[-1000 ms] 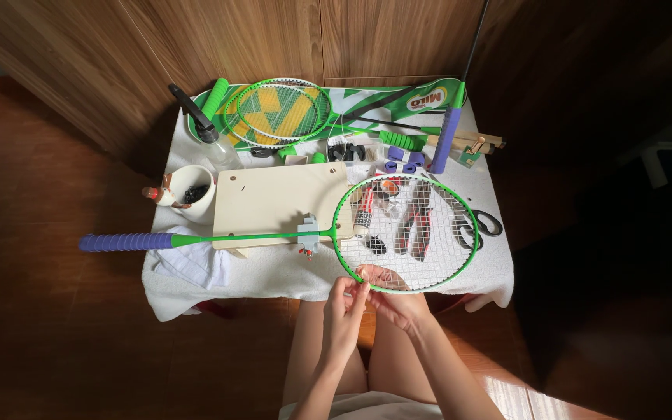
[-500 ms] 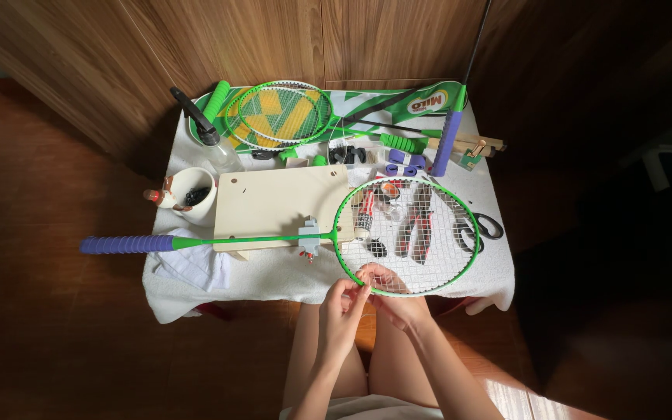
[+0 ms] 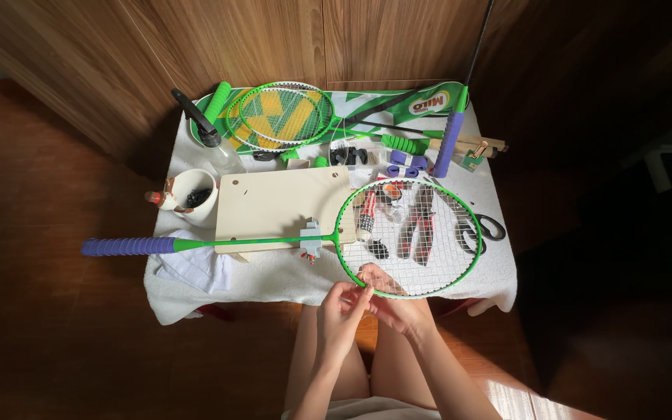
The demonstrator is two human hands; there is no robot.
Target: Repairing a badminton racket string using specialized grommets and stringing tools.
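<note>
Wood-floored room, white-draped desk (image 3: pixel 274 276): racket (image 3: pixel 410 237) unmoved since a second ago; left hand (image 3: pixel 341 311) and right hand (image 3: pixel 394 305) still pinching string at near rim.

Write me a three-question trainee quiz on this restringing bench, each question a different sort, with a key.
1. True or false: the green badminton racket with the purple grip lies flat across the table, its handle sticking out past the table's edge.
2. Multiple choice: where do the left hand and right hand meet? A) at the purple grip; B) at the near rim of the racket head; C) at the white mug.
3. Fill in: the clear spray bottle has a ____ trigger top.

Key: 1 true. 2 B; both hands pinch at the near rim, the right hand partly under the strings. 3 black.
</note>
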